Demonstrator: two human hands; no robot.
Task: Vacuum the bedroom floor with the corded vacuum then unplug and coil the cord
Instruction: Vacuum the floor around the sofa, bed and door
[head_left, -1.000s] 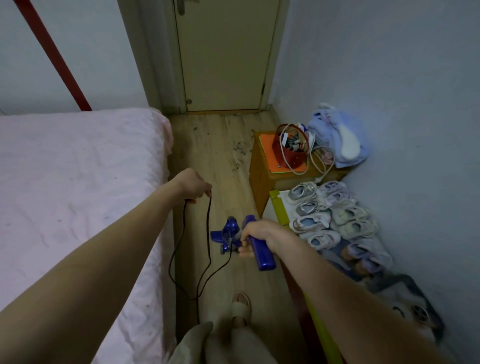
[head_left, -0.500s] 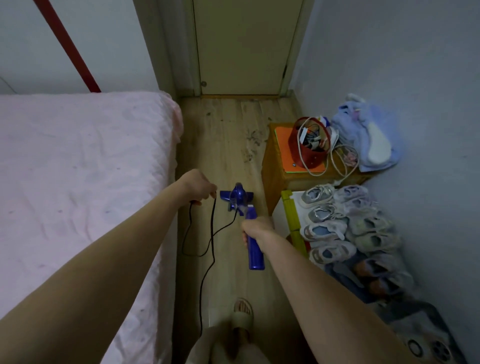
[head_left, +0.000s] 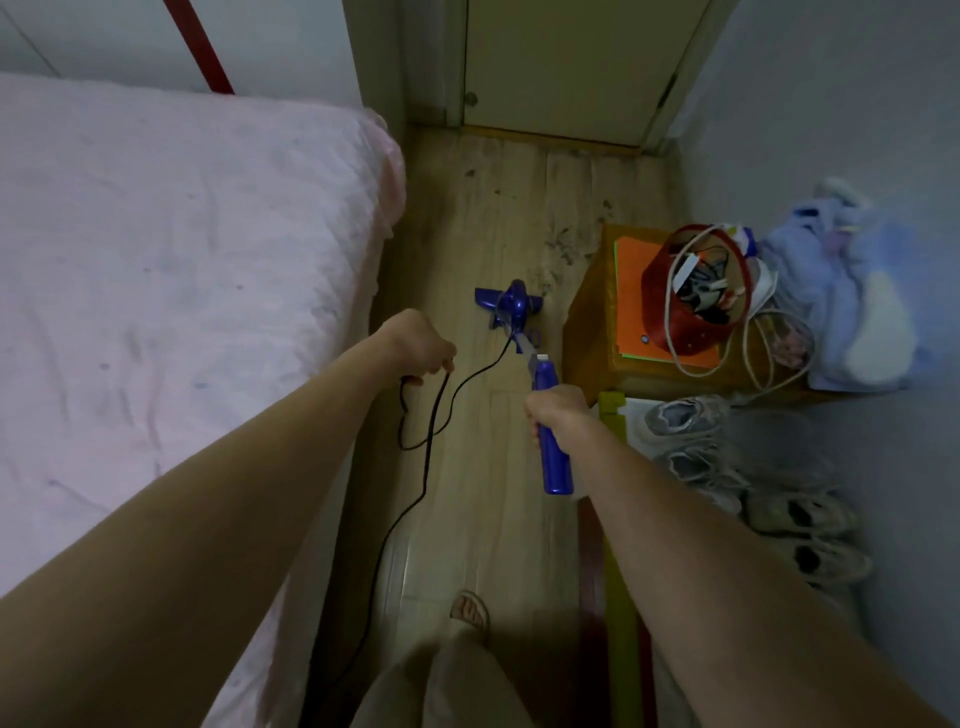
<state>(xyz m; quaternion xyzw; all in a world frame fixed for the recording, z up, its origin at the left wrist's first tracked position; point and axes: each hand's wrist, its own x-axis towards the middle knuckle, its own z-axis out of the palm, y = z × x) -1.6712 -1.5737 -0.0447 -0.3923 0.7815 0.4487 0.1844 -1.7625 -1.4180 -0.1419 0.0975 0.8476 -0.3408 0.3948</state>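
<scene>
The right hand (head_left: 558, 413) is gripping the blue vacuum (head_left: 553, 447) by its handle, its head lying on the wooden floor (head_left: 498, 519) near the bed (head_left: 182, 286). The left hand (head_left: 418, 345) is holding the black cord (head_left: 426, 462) in a curled grip.

Thin black power cord (head_left: 423, 470) ran off bottom edge at 6 o'clock; plug end out of sight. Stretch of cord inside curled left hand (head_left: 418, 343) hidden. Right hand (head_left: 557, 410) covered mid part of blue plastic vacuum handle (head_left: 553, 457). Pale closed door (head_left: 566, 62) cut by top edge at 12 o'clock. Pink-sheeted bed (head_left: 171, 270) cut at 9 o'clock. Row of pale shoes (head_left: 727, 467) at 3 o'clock blurred; count unclear. Contents of red basket (head_left: 691, 291) too tangled to tell.
</scene>
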